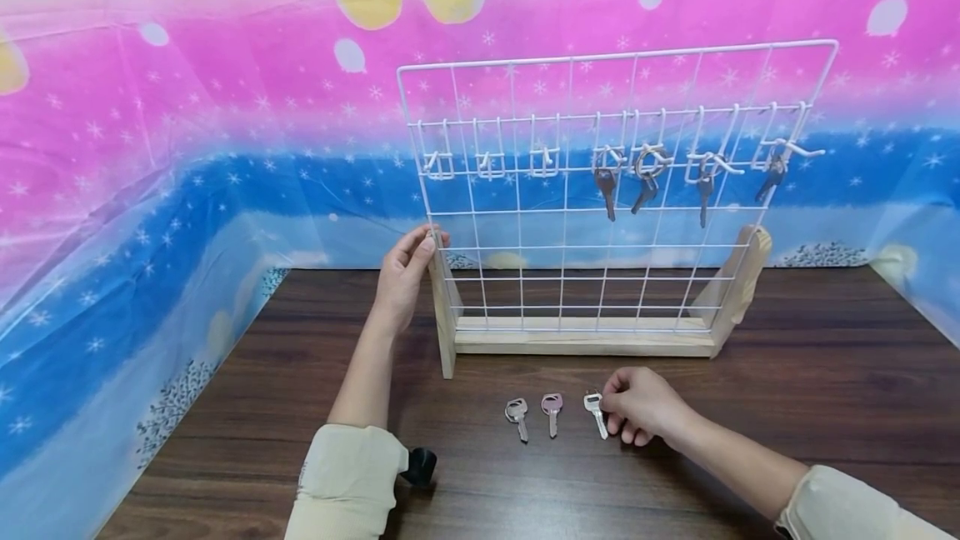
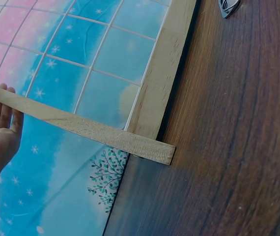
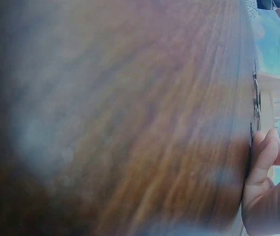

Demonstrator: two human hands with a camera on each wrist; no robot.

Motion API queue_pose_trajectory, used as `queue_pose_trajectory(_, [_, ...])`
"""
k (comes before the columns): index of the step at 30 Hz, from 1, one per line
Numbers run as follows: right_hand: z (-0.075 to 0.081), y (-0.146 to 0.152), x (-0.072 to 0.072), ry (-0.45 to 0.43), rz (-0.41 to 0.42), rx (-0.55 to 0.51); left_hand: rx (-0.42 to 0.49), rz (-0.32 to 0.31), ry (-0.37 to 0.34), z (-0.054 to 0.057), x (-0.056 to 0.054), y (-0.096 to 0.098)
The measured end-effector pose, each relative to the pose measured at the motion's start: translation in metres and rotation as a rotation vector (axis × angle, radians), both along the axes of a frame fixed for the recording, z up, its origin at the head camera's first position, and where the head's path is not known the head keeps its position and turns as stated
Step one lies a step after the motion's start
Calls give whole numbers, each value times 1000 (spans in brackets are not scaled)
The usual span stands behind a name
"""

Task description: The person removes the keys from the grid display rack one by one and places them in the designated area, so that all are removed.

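Observation:
My left hand holds the upper end of the left wooden side post of a rack, thumb in front and fingers behind. In the left wrist view, its fingers show beside that post. On the table in front of the rack, my right hand pinches the head of a silver key at the right end of a row. A pink-headed key and another silver key, each with a ring, lie to its left. In the right wrist view the fingers are low at the tabletop.
White wire grid rises from the wooden base, with a row of hooks. Three left hooks are bare; keys hang on those to the right. Patterned cloth surrounds the dark wooden table.

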State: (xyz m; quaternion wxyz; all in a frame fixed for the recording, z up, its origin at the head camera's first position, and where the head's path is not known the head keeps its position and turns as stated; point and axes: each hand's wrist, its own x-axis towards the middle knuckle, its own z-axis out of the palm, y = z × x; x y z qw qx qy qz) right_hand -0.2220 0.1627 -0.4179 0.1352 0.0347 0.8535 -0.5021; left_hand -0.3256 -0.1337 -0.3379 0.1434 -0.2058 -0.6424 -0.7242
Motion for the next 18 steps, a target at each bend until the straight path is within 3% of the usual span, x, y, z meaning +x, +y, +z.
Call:
queue_pose_trajectory(8, [13, 9, -2, 29, 42, -77, -14, -8, 0, 0, -2, -1])
queue_pose_trajectory(18, [60, 20, -12, 231, 27, -147, -4, -5, -8, -2, -3, -1])
